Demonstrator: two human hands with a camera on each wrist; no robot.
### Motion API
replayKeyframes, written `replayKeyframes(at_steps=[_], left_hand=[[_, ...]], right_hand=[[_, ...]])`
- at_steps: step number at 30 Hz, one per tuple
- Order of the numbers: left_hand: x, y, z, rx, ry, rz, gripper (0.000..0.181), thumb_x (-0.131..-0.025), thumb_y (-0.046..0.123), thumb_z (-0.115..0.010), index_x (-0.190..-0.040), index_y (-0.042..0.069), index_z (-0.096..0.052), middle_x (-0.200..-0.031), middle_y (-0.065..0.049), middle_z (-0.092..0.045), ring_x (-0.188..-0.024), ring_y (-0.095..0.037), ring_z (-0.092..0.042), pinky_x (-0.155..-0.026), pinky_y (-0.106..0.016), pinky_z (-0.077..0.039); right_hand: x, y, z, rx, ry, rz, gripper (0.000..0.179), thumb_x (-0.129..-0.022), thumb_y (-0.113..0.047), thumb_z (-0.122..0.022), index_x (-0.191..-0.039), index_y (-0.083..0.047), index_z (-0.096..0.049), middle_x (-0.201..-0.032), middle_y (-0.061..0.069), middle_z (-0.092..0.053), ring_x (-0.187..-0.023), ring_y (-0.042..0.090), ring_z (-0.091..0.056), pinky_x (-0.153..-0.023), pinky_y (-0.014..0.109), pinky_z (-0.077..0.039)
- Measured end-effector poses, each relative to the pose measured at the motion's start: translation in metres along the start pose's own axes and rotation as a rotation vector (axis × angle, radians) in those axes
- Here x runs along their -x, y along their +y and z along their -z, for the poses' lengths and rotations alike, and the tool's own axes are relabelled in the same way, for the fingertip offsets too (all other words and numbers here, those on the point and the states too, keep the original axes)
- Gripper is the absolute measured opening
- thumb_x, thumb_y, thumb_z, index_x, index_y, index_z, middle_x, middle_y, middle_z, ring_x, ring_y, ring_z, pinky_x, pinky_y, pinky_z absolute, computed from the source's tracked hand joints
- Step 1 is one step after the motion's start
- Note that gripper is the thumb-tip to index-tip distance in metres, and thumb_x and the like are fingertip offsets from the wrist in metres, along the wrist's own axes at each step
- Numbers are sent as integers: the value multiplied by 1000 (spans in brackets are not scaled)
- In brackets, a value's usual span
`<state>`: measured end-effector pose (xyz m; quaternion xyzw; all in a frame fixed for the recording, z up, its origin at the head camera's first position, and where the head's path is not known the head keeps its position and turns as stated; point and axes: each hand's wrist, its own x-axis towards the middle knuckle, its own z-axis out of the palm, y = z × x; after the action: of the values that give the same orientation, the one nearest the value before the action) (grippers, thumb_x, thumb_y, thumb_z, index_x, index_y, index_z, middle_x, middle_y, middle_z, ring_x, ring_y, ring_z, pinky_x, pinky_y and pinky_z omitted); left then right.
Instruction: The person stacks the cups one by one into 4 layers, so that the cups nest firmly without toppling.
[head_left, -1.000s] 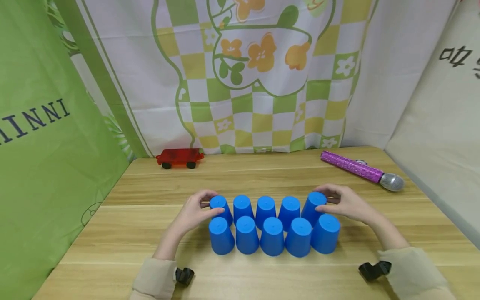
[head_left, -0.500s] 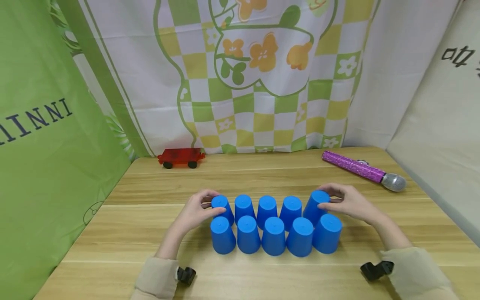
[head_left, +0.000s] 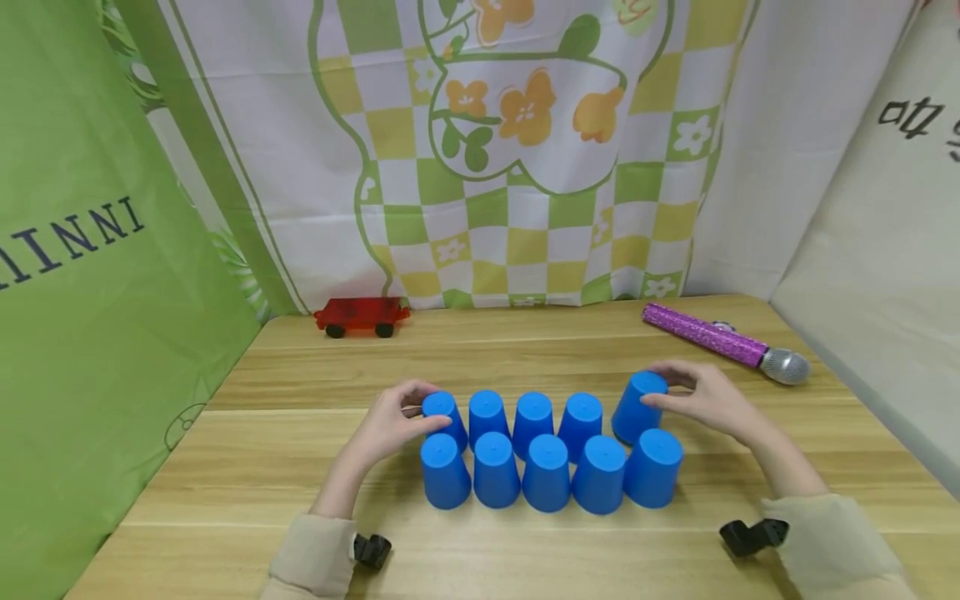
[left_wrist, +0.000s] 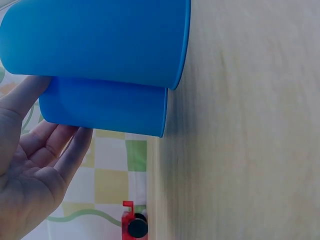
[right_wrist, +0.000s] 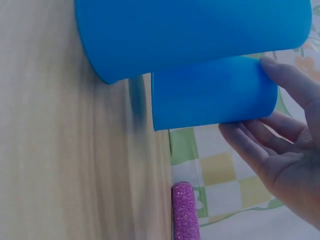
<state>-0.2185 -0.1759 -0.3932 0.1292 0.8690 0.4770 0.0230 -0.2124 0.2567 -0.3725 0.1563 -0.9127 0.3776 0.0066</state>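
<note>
Several blue plastic cups stand upside down in two rows on the table, the front row [head_left: 546, 473] overlapping the back row [head_left: 533, 421] in the head view. My left hand [head_left: 396, 421] grips the back row's leftmost cup [left_wrist: 107, 107] between thumb and fingers; its rim is down at the tabletop. With thumb and fingertips my right hand [head_left: 701, 400] pinches the back row's rightmost cup [right_wrist: 215, 95]. That cup is lifted, tilted slightly, with a gap and a shadow under its rim in the right wrist view. A front cup [right_wrist: 190, 30] hides part of it there.
A red toy wagon [head_left: 362, 317] with black wheels stands at the table's back left. At the back right lies a glittery purple microphone [head_left: 705, 333] with a silver head. A patterned curtain [head_left: 525, 217] hangs behind the wooden table [head_left: 300, 467].
My right hand has moved its cup up, back and a little to the right, away from the neighbouring cups. The left hand keeps its grip in the same spot.
</note>
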Motion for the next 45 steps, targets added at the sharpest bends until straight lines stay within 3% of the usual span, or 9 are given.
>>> replayKeyframes(at_steps=[5, 10, 24, 31, 38, 45], left_hand=[[0, -1, 1, -6, 4, -2, 46, -77, 32, -77, -116, 12, -61, -113, -7, -65, -106, -24, -64, -93, -43, -51], [1, -3, 1, -7, 4, 3, 47, -78, 33, -76, -116, 11, -60, -113, -7, -65, -106, -24, -64, -93, -43, -51], [-2, -4, 1, -12, -4, -6, 49, -78, 34, -76, -117, 10, -60, -113, -7, -65, -106, -24, -64, -92, -42, -52], [-1, -2, 2, -7, -5, -7, 48, -78, 33, -77, -117, 10, -60, -114, -8, -64, -106, -25, -64, -92, -42, -52], [-2, -1, 2, -5, -3, -10, 48, -78, 33, -76, -116, 10, -60, -113, -8, -64, -106, -24, -64, -92, -42, -52], [-1, -2, 0, 3, -6, -2, 48, -77, 33, -77, -116, 11, -60, -113, -7, -65, -106, -24, -64, -92, -43, -52]], right_hand=[[-6, -3, 6, 41, 14, 11, 52, -87, -29, -67, -122, 8, -55, -117, 28, -60, -109, 43, -57, -89, 54, -50], [-19, -7, 15, 103, 18, -33, 56, -86, -34, -67, -122, 7, -55, -116, 28, -60, -105, 43, -58, -83, 50, -54], [-72, -41, 38, 207, -23, -23, 53, -85, -33, -69, -117, 7, -59, -110, 27, -62, -98, 34, -59, -78, 45, -53], [-97, -56, 35, 232, -64, -34, 53, -84, -31, -69, -119, 7, -58, -112, 26, -62, -102, 36, -59, -81, 46, -52], [-117, -72, 27, 189, -153, 71, 47, -83, -28, -71, -117, 3, -61, -107, 20, -66, -97, 30, -63, -83, 44, -53], [-134, -84, 8, 180, -286, 157, 46, -83, -22, -71, -119, 5, -59, -113, 22, -64, -103, 34, -62, -86, 43, -54]])
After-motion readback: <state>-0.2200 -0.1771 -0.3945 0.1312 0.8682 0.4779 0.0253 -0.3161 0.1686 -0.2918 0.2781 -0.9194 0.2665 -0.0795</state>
